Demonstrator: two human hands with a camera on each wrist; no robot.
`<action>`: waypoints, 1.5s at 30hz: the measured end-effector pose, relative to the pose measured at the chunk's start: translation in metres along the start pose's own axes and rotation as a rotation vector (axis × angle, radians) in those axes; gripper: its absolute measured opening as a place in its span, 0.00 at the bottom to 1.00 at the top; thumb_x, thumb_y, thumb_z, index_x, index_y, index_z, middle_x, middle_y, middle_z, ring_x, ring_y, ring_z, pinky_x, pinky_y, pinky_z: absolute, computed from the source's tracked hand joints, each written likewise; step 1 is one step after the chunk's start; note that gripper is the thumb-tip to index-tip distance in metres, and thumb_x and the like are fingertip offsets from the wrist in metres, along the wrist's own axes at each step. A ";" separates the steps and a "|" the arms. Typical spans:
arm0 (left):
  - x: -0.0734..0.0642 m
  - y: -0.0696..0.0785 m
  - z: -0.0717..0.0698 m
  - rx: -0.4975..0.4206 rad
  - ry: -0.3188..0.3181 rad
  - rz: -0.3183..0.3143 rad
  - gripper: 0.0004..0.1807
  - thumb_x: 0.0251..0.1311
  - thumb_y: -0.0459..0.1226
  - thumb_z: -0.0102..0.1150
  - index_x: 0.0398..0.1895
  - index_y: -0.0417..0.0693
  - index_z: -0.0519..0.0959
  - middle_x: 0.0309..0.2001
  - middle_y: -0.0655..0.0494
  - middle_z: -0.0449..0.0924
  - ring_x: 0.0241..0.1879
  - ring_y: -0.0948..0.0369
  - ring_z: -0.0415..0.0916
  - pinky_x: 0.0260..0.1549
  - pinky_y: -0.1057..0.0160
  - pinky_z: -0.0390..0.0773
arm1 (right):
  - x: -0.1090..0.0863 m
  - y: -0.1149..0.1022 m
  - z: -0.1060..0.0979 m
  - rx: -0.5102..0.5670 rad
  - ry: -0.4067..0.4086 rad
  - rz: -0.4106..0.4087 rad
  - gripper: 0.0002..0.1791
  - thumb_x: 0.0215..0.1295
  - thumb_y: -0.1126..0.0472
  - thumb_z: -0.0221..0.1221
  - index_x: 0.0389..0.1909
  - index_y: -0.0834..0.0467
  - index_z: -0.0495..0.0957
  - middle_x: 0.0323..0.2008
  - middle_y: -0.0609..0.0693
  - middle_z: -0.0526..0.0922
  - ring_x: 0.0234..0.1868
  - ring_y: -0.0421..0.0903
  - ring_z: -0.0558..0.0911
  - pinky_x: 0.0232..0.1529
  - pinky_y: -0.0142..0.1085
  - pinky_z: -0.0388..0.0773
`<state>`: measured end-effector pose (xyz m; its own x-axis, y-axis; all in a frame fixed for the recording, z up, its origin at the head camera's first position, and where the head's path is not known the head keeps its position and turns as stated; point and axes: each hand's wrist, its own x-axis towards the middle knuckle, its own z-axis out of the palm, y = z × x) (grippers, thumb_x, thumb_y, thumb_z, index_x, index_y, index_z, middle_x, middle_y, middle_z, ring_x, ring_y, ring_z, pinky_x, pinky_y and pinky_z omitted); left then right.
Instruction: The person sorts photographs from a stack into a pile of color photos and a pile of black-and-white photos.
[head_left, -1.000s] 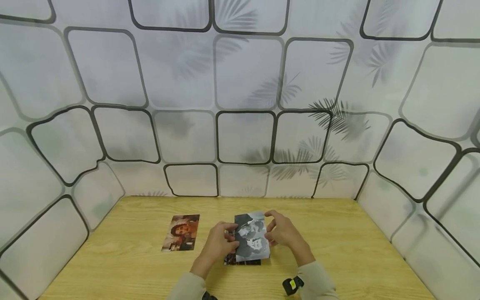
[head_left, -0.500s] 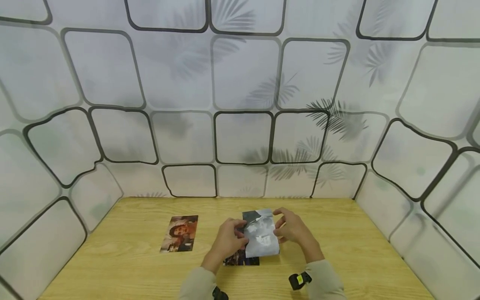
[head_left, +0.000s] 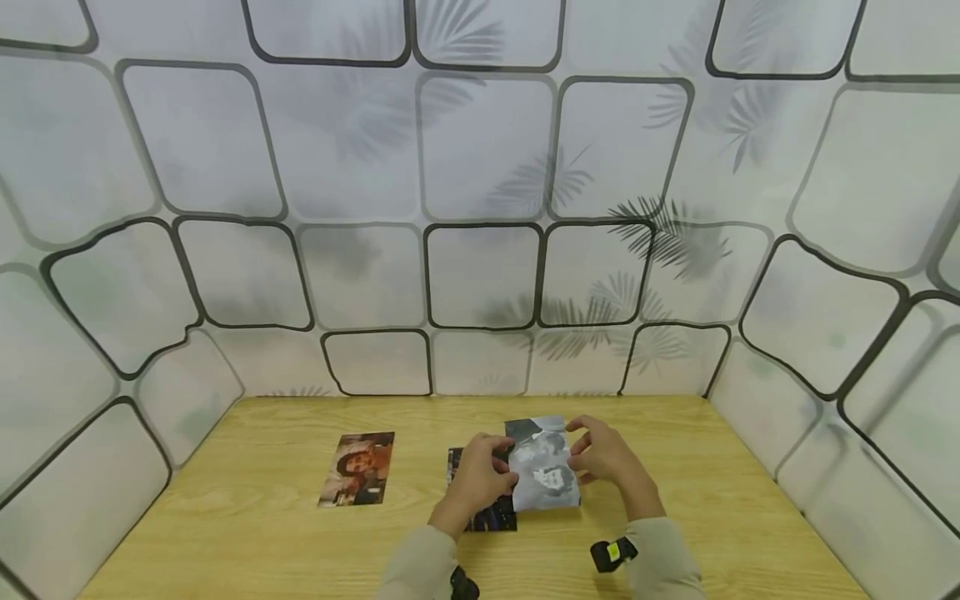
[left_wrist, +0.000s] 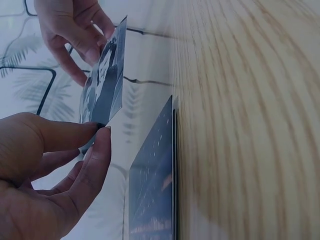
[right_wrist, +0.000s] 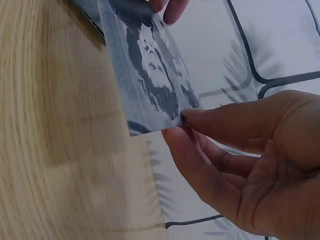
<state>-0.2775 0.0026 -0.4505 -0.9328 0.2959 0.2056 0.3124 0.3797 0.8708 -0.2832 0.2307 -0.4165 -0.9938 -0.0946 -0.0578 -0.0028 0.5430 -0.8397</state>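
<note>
A black-and-white photo print [head_left: 546, 468] is held above the table between both hands. My left hand [head_left: 478, 477] pinches its left edge between thumb and fingers. The opposite edge is gripped by my right hand [head_left: 606, 457], thumb on the picture side, as the right wrist view shows on the photo [right_wrist: 150, 70]. Below and left of it lies a small stack of dark photos [head_left: 493, 515], partly covered by my left hand; the left wrist view shows the stack's [left_wrist: 155, 185] layered edge, apart from the held photo [left_wrist: 106, 80].
A reddish color photo [head_left: 358, 468] showing a person lies flat to the left on the wooden table [head_left: 247, 500]. Patterned cloth walls [head_left: 487, 275] enclose the table at the back and both sides.
Both hands have carried the black-and-white photo to the right and slightly away from me, uncovering more of the dark stack. The reddish photo has stayed in place on the table.
</note>
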 end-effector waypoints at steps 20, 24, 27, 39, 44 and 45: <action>0.022 0.007 0.031 0.057 -0.065 -0.026 0.27 0.58 0.21 0.68 0.63 0.32 0.77 0.56 0.37 0.74 0.33 0.62 0.75 0.27 0.64 0.78 | 0.004 0.024 -0.016 -0.060 0.054 0.089 0.29 0.61 0.78 0.62 0.65 0.69 0.70 0.42 0.65 0.80 0.35 0.52 0.83 0.31 0.44 0.88; 0.026 0.006 0.040 0.099 -0.038 0.000 0.26 0.58 0.22 0.69 0.61 0.33 0.79 0.54 0.39 0.75 0.33 0.64 0.75 0.27 0.66 0.77 | 0.002 0.027 -0.020 -0.069 0.069 0.094 0.30 0.61 0.78 0.61 0.66 0.70 0.70 0.42 0.65 0.80 0.35 0.52 0.83 0.31 0.44 0.88; 0.028 0.005 0.046 0.127 -0.028 0.005 0.25 0.58 0.23 0.70 0.61 0.34 0.80 0.53 0.40 0.75 0.32 0.65 0.75 0.28 0.67 0.77 | 0.004 0.030 -0.022 -0.077 0.075 0.101 0.30 0.61 0.79 0.60 0.66 0.70 0.69 0.42 0.65 0.80 0.35 0.52 0.84 0.31 0.44 0.88; 0.040 0.003 0.061 0.218 -0.030 -0.005 0.24 0.57 0.24 0.71 0.58 0.32 0.81 0.51 0.39 0.76 0.28 0.66 0.72 0.26 0.67 0.73 | 0.008 0.039 -0.025 -0.123 0.093 0.131 0.29 0.62 0.78 0.59 0.66 0.72 0.69 0.41 0.66 0.82 0.34 0.50 0.84 0.32 0.43 0.88; 0.043 0.002 0.064 0.262 -0.019 0.015 0.22 0.57 0.25 0.71 0.57 0.32 0.82 0.48 0.40 0.77 0.28 0.64 0.69 0.29 0.66 0.72 | 0.010 0.043 -0.026 -0.162 0.100 0.118 0.30 0.59 0.77 0.61 0.66 0.72 0.71 0.41 0.66 0.83 0.33 0.49 0.83 0.31 0.42 0.87; 0.044 0.002 0.065 0.270 -0.017 0.019 0.22 0.57 0.26 0.71 0.57 0.32 0.82 0.47 0.40 0.77 0.29 0.63 0.69 0.30 0.65 0.72 | 0.011 0.045 -0.026 -0.169 0.101 0.115 0.30 0.59 0.76 0.61 0.65 0.72 0.71 0.41 0.65 0.84 0.33 0.49 0.83 0.31 0.41 0.86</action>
<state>-0.3061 0.0729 -0.4688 -0.9240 0.3188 0.2110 0.3681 0.5932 0.7160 -0.2971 0.2756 -0.4408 -0.9947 0.0557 -0.0866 0.1013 0.6786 -0.7275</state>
